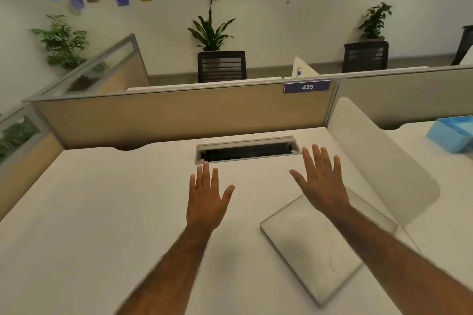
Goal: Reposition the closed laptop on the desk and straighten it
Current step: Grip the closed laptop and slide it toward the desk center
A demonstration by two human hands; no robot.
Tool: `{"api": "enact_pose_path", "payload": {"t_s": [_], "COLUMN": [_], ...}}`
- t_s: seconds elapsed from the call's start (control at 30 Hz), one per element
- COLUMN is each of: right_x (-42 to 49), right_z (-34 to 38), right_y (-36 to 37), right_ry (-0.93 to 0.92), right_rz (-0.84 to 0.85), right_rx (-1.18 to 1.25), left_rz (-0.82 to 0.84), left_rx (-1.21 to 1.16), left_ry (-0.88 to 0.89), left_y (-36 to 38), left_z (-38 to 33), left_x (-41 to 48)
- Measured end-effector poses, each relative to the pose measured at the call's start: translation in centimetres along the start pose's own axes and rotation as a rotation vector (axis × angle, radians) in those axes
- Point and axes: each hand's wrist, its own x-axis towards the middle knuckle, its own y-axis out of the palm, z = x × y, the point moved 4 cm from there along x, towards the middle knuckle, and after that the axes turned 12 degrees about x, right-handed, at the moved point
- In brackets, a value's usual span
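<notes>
A closed silver laptop [307, 245] lies flat on the white desk [102, 212], right of centre, turned askew to the desk's edges. My right hand [320, 179] hovers over the laptop's far end with fingers spread, holding nothing, and its forearm crosses above the lid. My left hand [207, 197] is stretched out over bare desk to the left of the laptop, palm down with fingers apart, not touching the laptop.
An open cable slot [247, 151] is cut into the desk just beyond my fingertips. A tan partition [179, 115] closes the back, a white divider panel [378, 161] stands on the right. A blue tray [453, 133] sits on the neighbouring desk.
</notes>
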Motion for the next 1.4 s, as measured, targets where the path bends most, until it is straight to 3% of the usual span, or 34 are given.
{"api": "enact_pose_path", "payload": {"t_s": [0.37,0.9,1.27,1.4], "right_x": [-7.0,-13.8,-14.7,-14.2], "right_z": [-3.9,-8.2,-11.2,-14.7], "right_y": [7.4,13.4,13.8,12.9], "right_ry": [0.090,0.077,-0.041,-0.015], "right_rz": [0.151,0.309,0.317,0.297], "right_rx": [0.015,0.018,0.103,0.113], "left_rz": [0.147,0.261,0.244,0.182], "left_rx": [-0.052,-0.052,-0.251,-0.182], "left_ry": [0.035,0.108,-0.207,-0.318], "left_y": [8.6,14.5,14.1,12.4], "left_z": [-2.3,-10.9,-16.5,-18.6], "left_x": [-6.9,-11.0,-12.6,-12.2]}}
